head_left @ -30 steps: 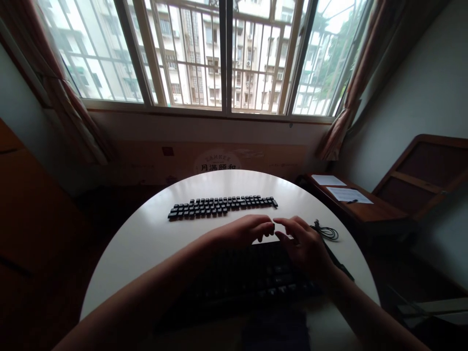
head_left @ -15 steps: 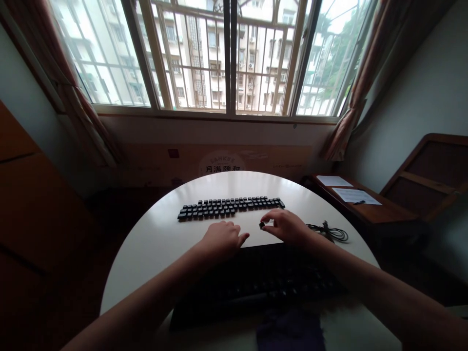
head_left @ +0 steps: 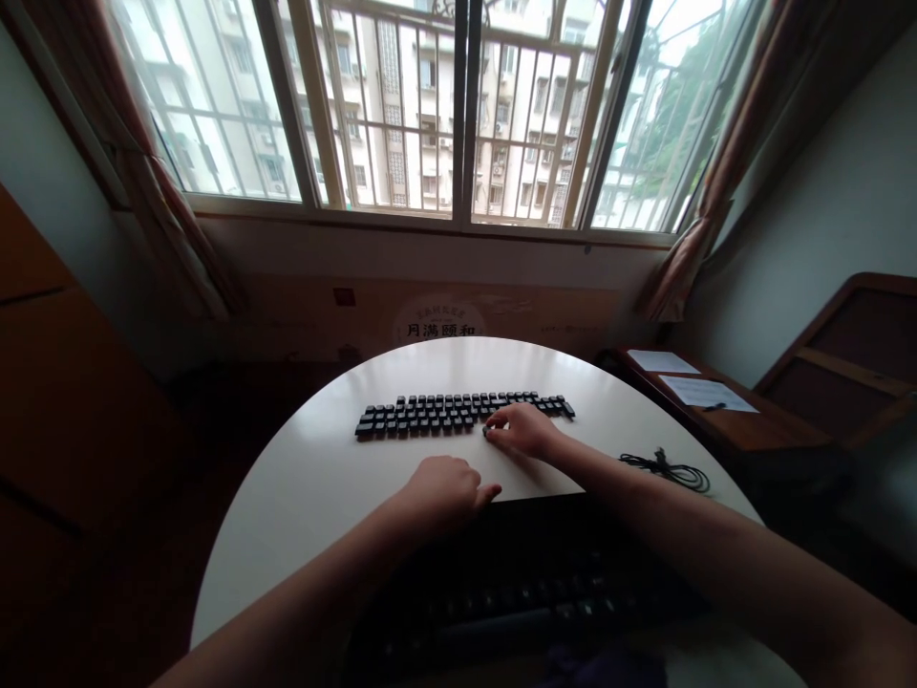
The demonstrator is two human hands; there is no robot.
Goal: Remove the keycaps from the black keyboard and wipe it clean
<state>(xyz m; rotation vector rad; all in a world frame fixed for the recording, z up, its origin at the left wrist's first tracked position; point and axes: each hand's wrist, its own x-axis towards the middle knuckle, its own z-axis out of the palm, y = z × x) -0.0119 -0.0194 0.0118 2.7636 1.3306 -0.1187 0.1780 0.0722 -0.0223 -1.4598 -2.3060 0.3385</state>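
White round tabletop (head_left: 287,497) carries a dark keyboard (head_left: 516,602) at its near side, partly screened by the forearms (head_left: 659,511), and, farther off, rows of loose black keycaps (head_left: 444,415). Left hand (head_left: 444,483) by the keyboard's far edge, fingers curled, thumb out, cannot tell whether anything is held; coiled black cable (head_left: 660,464) lies beyond the right forearm. Right hand (head_left: 526,430), blocking part of the rows, pinches a single keycap (head_left: 486,432) just beside the nearest row's right end.
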